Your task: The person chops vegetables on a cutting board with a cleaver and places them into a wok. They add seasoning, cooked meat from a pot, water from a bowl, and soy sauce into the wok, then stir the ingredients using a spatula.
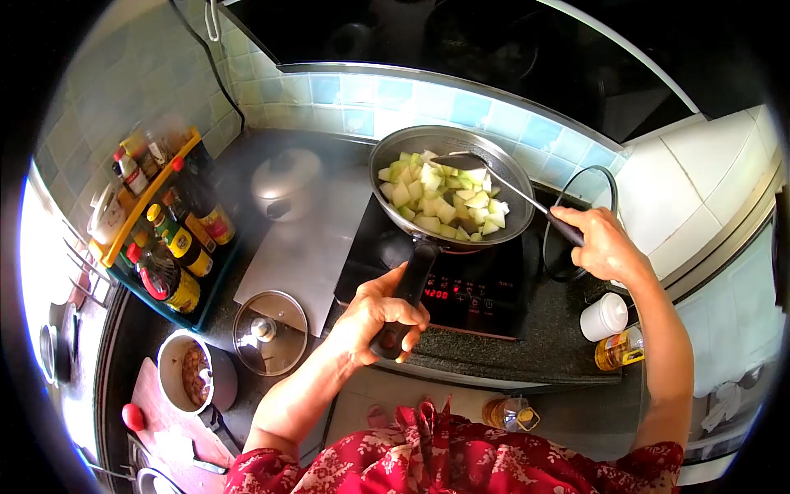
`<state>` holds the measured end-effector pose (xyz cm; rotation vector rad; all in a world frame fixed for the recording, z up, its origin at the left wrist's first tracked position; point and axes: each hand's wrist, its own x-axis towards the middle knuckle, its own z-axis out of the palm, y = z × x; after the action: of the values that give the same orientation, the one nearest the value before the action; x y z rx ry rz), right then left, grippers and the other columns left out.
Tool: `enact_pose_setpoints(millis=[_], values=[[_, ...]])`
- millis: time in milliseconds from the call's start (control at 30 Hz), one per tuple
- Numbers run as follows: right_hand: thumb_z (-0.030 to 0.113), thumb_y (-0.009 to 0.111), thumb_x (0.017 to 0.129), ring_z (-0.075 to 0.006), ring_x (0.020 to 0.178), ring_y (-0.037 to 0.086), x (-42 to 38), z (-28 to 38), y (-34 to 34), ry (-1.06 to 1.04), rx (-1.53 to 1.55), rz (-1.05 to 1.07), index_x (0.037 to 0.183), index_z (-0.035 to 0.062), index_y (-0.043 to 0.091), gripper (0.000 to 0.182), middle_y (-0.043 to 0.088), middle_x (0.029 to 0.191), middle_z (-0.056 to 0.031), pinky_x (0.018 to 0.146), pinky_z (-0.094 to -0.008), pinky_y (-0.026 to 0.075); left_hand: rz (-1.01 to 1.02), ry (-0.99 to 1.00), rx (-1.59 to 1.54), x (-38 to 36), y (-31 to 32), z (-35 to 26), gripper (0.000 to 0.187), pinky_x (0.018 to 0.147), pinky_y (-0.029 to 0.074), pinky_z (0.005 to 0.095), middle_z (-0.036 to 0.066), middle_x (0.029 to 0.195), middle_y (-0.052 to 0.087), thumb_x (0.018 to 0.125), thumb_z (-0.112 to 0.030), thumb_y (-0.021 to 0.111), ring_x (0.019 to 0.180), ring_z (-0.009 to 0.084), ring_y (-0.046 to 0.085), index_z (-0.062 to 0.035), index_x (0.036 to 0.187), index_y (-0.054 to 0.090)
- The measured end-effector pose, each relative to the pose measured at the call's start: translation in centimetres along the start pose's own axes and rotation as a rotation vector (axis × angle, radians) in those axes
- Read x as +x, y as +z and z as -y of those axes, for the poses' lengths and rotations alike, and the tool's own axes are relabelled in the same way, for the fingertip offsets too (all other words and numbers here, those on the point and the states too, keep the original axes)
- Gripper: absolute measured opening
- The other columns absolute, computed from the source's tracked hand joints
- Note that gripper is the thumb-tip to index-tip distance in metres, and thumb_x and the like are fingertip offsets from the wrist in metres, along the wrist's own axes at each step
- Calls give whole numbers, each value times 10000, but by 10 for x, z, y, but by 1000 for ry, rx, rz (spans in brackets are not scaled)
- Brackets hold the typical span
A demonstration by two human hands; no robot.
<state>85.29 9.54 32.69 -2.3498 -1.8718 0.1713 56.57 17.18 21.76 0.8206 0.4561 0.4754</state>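
Observation:
A deep wok (514,169) stands over the black induction cooker (485,305), whose red display is lit. Pale green and white chunks of vegetable (432,198) fill its middle. My left hand (378,317) is wrapped round the wok's black handle (415,276). In my right hand (601,243) is the dark handle of a metal spatula (522,193), its blade resting on top of the chunks near the far side of the wok. The underside of the blade is hidden.
Left of the cooker are a lidded pot (288,181), a glass lid (270,333) and a rack of bottles (177,239). A pot of food (197,375) stands near a pink board (164,420). A white jar (605,317) and oil bottle (619,350) are at the right.

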Motion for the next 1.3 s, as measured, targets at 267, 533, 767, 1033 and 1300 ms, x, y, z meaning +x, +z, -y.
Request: enact_pose_setpoints(millis=[267,533,767,1033,1300], values=[[-117,443,574,-433,900,564,81,6,17,-212,-293,-20,1044,-110,525,478,584,848,-301,786,-416,460,-20,-7,-22,-1,4,2,801,349,436,299,130,689,556,627,45,588,445,186,527,-34,1366,288],[-73,453,612,-368,810,551,59,27,5,-251,-329,301,1225,-71,470,613,559,821,-216,766,-390,439,-45,8,-49,0,10,2,778,345,425,297,130,696,557,615,56,590,443,190,526,-21,1340,317],[-50,530,632,-369,767,571,-17,2,-29,-303,-510,141,1207,-17,482,578,563,780,-218,695,-430,447,-58,12,-70,0,8,2,780,346,422,296,129,701,562,614,58,596,443,191,531,-17,1338,317],[-19,530,580,-261,534,571,-65,1,-79,-178,-53,227,1100,-56,568,523,562,644,-200,564,-319,452,-32,12,-47,0,8,-1,791,362,423,280,119,693,563,622,46,604,445,180,530,-19,1351,304],[-41,499,656,-387,675,585,-17,23,-16,-139,-396,323,1196,-108,442,547,554,686,-277,677,-420,480,-71,5,-41,0,12,5,776,363,433,281,122,702,565,633,55,593,460,180,538,-20,1352,311]])
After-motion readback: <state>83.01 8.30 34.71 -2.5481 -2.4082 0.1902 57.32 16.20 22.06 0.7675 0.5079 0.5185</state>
